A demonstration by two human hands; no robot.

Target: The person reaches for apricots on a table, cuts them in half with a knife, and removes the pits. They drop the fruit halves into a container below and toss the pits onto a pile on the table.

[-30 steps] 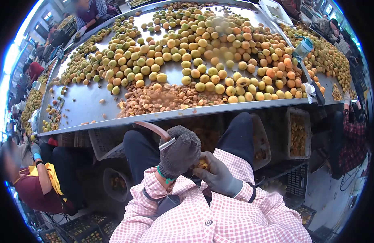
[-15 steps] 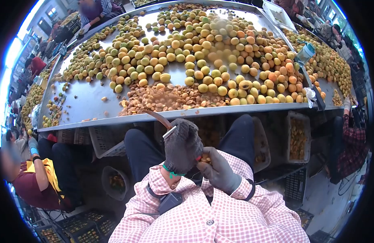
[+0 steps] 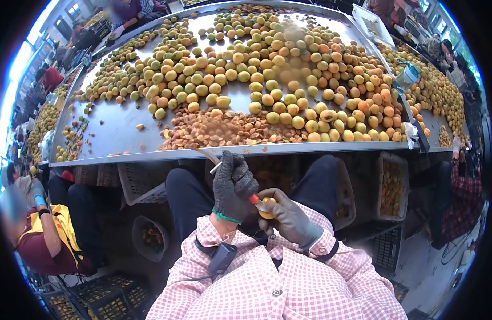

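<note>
My left hand (image 3: 234, 184), in a dark grey knitted glove with a green band at the wrist, is closed round a slim tool (image 3: 215, 167). The tool's pale, curved end sticks out above the fist; its exact kind I cannot make out. A small red piece (image 3: 254, 199) shows at the fist's other side, against the fruit. In my right hand (image 3: 291, 221), gloved in grey, a yellow apricot (image 3: 267, 208) is held between thumb and fingers. Both hands meet over my lap, below the table's front edge.
Many apricots (image 3: 203, 80) lie across the metal table (image 3: 113, 125), with a heap of brown pits (image 3: 219, 130) near its front edge. Below stand crates, one with fruit pieces (image 3: 391, 184), and a bucket (image 3: 150, 240). A person in a yellow apron (image 3: 62, 234) sits at left.
My right hand now shows a rounded yellow apricot where smaller brownish-yellow flesh was visible before. My left fist has turned slightly, and the red piece shows more clearly.
</note>
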